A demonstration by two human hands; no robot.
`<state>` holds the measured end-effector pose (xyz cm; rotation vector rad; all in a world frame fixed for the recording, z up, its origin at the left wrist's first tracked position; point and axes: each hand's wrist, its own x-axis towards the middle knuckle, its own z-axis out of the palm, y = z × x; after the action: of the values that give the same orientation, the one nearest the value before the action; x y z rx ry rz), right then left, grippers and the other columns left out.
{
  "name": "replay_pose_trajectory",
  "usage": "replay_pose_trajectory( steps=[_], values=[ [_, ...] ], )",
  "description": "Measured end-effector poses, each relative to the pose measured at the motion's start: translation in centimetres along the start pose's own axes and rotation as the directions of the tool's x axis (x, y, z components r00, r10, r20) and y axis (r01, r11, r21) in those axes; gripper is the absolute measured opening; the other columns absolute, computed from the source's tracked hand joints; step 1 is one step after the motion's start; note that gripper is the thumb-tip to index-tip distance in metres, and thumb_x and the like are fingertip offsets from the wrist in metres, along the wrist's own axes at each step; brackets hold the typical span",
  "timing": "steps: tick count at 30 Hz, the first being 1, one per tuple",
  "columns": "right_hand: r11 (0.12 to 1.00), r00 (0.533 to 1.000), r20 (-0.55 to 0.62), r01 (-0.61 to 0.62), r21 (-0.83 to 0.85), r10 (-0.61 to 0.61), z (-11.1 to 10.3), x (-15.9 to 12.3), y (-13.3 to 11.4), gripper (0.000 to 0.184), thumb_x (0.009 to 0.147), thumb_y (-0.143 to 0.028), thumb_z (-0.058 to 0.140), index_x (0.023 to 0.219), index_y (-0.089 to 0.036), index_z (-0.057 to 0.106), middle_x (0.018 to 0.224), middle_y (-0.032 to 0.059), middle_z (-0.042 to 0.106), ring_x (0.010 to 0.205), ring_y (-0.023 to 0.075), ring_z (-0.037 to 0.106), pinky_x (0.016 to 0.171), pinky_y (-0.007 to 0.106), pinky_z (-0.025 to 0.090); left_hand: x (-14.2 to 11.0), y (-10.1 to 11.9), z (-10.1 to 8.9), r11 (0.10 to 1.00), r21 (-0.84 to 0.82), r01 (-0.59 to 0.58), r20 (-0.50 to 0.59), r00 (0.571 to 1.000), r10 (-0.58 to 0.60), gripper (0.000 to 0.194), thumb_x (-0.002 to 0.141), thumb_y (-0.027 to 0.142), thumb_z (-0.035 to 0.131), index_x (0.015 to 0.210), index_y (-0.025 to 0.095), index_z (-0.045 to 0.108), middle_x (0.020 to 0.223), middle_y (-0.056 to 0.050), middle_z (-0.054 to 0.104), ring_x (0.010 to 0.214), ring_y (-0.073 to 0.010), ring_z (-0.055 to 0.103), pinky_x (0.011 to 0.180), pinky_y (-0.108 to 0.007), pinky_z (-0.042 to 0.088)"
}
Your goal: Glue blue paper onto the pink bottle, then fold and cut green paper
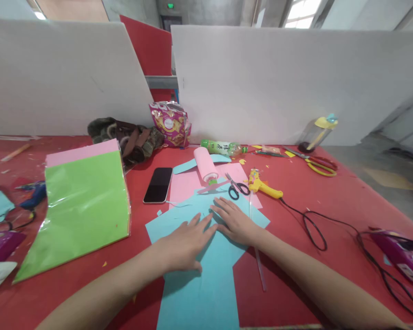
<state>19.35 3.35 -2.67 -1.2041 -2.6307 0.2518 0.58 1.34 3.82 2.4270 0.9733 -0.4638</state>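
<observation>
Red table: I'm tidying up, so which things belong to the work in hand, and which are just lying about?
Likely in use: blue paper under left hand and right hand, pink roll, black scissors, yellow glue gun.

Probably just lying about: phone, snack bag.

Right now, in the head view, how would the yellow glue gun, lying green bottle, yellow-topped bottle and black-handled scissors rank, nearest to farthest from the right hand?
From the right hand, spread on the blue paper:
1. Black-handled scissors: just beyond it.
2. Yellow glue gun: beyond, to its right.
3. Lying green bottle: farther back.
4. Yellow-topped bottle: back, far right.
</observation>
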Motion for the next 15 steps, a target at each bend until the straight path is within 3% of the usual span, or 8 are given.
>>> replay_pose_trajectory(
  steps=[3,7,15],
  values=[
    [0.997,0.999,0.033,-0.038,-0.065,0.040,0.2,0.0,0.4,0.044,0.082,-0.030,0.042,0.121,-0.011,0.041,0.131,0.0175,0.036,0.123,0.0300,0.027,0.096,0.048,0.030,1.1,0.1,1.1,0.996,-0.023,-0.091,0.029,0.995,0.091,0.101,0.055,0.038,0.069,0.133,0.018,0.008,0.140,-0.019,-0.002,0.124,-0.0402,-0.002,0.093,-0.059,0.019],
    [0.989,0.993,0.055,-0.102,-0.106,0.108,-0.3,-0.1,1.1,0.042,0.083,-0.034,0.038,0.119,-0.012,0.045,0.130,0.0149,0.039,0.121,0.0286,0.031,0.096,0.047,0.030,2.1,-0.4,2.0,0.992,0.000,-0.123,0.037,0.992,0.123,0.106,0.051,0.043,0.071,0.132,0.017,0.009,0.139,-0.021,-0.002,0.124,-0.0385,-0.007,0.094,-0.060,0.012],
    [0.968,0.982,0.057,-0.165,-0.188,0.179,-1.2,-1.8,4.0,0.043,0.083,-0.039,0.037,0.120,-0.019,0.043,0.132,0.0098,0.037,0.122,0.0269,0.029,0.096,0.051,0.026,1.9,0.1,1.9,0.998,0.036,-0.055,0.030,0.998,0.054,0.098,0.055,0.038,0.070,0.132,0.016,0.014,0.139,-0.020,0.000,0.125,-0.0369,0.000,0.094,-0.059,0.017]
  ],
)
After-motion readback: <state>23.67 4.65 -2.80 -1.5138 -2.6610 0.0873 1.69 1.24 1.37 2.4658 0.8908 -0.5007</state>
